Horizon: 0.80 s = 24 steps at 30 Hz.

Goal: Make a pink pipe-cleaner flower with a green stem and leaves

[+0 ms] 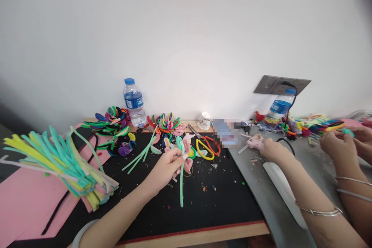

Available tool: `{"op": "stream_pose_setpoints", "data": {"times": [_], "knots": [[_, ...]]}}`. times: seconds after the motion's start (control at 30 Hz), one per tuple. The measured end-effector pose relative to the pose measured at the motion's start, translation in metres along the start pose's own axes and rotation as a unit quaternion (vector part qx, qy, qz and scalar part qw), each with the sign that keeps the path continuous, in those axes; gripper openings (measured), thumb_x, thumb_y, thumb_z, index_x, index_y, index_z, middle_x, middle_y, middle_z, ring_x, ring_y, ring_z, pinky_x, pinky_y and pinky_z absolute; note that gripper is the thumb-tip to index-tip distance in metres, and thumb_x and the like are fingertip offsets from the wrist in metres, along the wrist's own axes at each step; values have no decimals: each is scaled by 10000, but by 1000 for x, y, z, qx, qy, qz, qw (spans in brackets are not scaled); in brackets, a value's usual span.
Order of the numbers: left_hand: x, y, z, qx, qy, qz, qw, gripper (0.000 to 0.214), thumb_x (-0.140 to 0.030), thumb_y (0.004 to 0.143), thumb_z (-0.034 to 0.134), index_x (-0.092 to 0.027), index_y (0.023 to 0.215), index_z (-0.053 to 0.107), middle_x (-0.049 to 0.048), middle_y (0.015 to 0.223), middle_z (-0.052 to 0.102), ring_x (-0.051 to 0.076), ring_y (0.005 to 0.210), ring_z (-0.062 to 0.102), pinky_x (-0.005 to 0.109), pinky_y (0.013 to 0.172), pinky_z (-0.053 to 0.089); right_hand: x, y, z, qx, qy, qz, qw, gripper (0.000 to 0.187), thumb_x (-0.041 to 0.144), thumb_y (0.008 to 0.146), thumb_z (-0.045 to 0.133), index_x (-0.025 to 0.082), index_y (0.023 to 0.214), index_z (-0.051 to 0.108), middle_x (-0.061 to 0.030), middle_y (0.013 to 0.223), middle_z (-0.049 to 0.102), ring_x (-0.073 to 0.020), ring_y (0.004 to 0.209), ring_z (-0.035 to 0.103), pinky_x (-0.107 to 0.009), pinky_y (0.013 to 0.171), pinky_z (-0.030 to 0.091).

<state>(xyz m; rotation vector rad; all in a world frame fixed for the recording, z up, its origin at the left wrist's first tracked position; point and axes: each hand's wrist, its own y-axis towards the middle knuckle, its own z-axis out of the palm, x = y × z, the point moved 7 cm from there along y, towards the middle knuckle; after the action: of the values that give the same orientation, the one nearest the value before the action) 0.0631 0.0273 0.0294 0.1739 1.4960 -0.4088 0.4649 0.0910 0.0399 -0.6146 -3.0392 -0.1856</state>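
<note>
My left hand (167,168) is closed on a pipe-cleaner flower (186,149) with pink petals and a long green stem (181,186), held just above the black mat (186,209). My right hand (271,150), with a silver bangle (318,212) on its forearm, reaches right onto the grey sheet (261,193) and grips a pink glue gun (255,142) whose nozzle points left.
A bundle of green and yellow pipe cleaners (58,166) lies on pink foam at left. Finished colourful flowers (114,122), two water bottles (134,102), yellow-and-red scissors (205,147) and a small cup (205,120) line the wall. Another person's hands (338,145) work at far right.
</note>
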Motion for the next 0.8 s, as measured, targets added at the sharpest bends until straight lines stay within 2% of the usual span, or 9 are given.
{"op": "stream_pose_setpoints", "data": {"times": [0.13, 0.27, 0.4, 0.53, 0.63, 0.7, 0.73, 0.8], "knots": [[3, 1, -3, -8, 2, -26, 1000, 304, -466, 779, 531, -181, 754, 429, 24, 668, 647, 127, 519, 616, 187, 425, 425, 5, 0, 13, 62, -46, 37, 996, 361, 183, 661, 563, 82, 1002, 500, -243, 845, 637, -322, 769, 636, -327, 559, 396], [6, 6, -13, -25, -5, -47, 999, 332, -528, 809, 442, -203, 816, 376, 1, 610, 630, 185, 554, 672, 213, 441, 472, 11, -1, 13, 87, -57, 34, 994, 381, 243, 681, 543, 70, 1019, 508, -253, 960, 621, -345, 883, 616, -348, 616, 424], [10, 9, -18, 7, 5, -52, 999, 342, -549, 813, 410, -215, 822, 339, -16, 580, 611, 185, 528, 655, 230, 428, 469, 18, -10, -1, 63, -48, 40, 996, 380, 354, 703, 511, 95, 978, 548, -235, 990, 615, -381, 920, 593, -402, 655, 444], [5, 7, -15, 59, 89, 8, 994, 316, -477, 808, 478, -182, 717, 409, 2, 663, 597, 140, 582, 607, 228, 496, 469, 27, -23, -30, -29, -18, 63, 997, 454, 412, 738, 451, 62, 1015, 539, -243, 918, 620, -382, 834, 606, -413, 609, 451], [0, 6, -12, 71, 157, 50, 984, 325, -432, 809, 497, -161, 633, 457, -25, 580, 519, 100, 524, 518, 207, 494, 429, 44, -33, -57, -125, 67, 12, 990, 458, 428, 733, 483, 107, 1055, 540, -183, 902, 637, -328, 825, 605, -378, 647, 451], [0, 9, -12, 69, 176, 54, 980, 327, -417, 812, 492, -160, 612, 469, -41, 514, 477, 90, 465, 472, 199, 457, 391, 57, -43, -69, -146, 167, -43, 974, 407, 412, 722, 514, 147, 1026, 567, -117, 845, 648, -263, 773, 602, -329, 647, 450], [1, 10, -13, 63, 182, 54, 980, 323, -407, 811, 495, -161, 603, 467, -45, 492, 470, 91, 448, 468, 199, 448, 383, 64, -48, -72, -129, 222, -70, 964, 376, 406, 724, 517, 158, 998, 584, -87, 794, 646, -228, 711, 593, -303, 614, 448], [2, 15, -17, 43, 195, 58, 978, 310, -382, 804, 509, -166, 589, 456, -45, 472, 482, 100, 440, 490, 204, 457, 392, 82, -60, -70, -45, 324, -123, 937, 357, 416, 736, 518, 150, 956, 607, -43, 660, 613, -168, 560, 536, -262, 510, 421]]}}
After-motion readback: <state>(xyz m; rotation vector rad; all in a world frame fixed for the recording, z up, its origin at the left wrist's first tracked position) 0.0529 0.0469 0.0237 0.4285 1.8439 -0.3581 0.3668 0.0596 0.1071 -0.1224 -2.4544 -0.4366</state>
